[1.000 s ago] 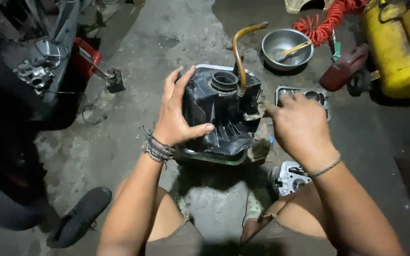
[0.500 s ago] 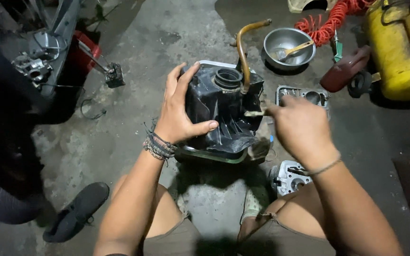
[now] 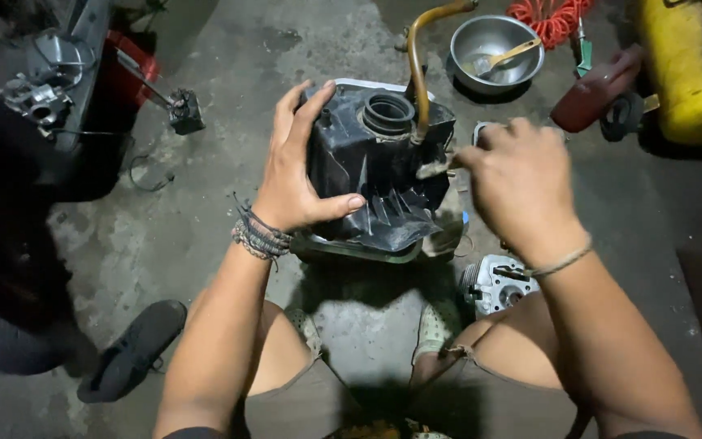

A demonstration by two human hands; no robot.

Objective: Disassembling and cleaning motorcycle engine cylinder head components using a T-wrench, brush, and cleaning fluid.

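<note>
Nothing shifted much: left hand [image 3: 290, 183] still clenched on ribbed black plastic housing [image 3: 371, 175] (rigid, light, greasy); right hand [image 3: 513, 183] pinches its side tab.

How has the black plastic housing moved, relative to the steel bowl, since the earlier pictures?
Cannot tell: the black plastic housing sits much the same below-left of the steel bowl; small shifts could be camera motion.
</note>
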